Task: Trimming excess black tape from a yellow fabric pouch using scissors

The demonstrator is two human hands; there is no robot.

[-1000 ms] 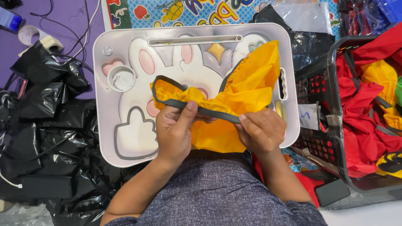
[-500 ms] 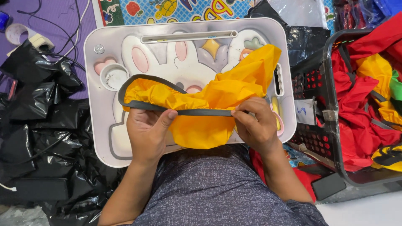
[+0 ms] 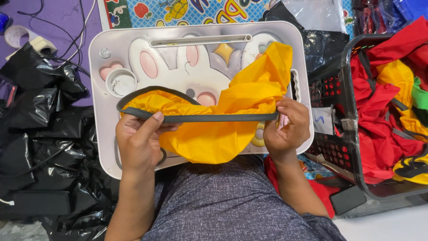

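1. Yellow fabric cover (image 3: 223,134) with a dark grey elastic band (image 3: 209,118) along its edge sat at the centre of the view, over the lower right part of the lap tray (image 3: 102,80).
2. The band was pulled into a straight, taut line from 9 o'clock to 3 o'clock between both hands; the rest of it looped back in an arc toward 10 o'clock.
3. Left hand (image 3: 140,143), at 8 o'clock from the cover's middle: closed on the band, thumb pressed on top of it, fingers curled underneath.
4. Right hand (image 3: 287,129), at 3 o'clock: pinched the band's other end, fingers wrapped round the fabric edge.
5. Loose fabric bunched up toward 1 o'clock and sagged toward 6 o'clock, over the tray's near rim.
6. The tray was white, with a rabbit pattern, pink ovals, a long slot along its far edge, and a round cup recess (image 3: 121,83) at 10 o'clock from the cover.
7. Black plastic bags (image 3: 40,134) were piled at 9 o'clock, just beside the tray.
8. A black mesh basket (image 3: 343,143) at 3 o'clock held red and yellow fabric items (image 3: 383,98).
9. A colourful printed mat (image 3: 187,11) lay at 12 o'clock, beyond the tray.
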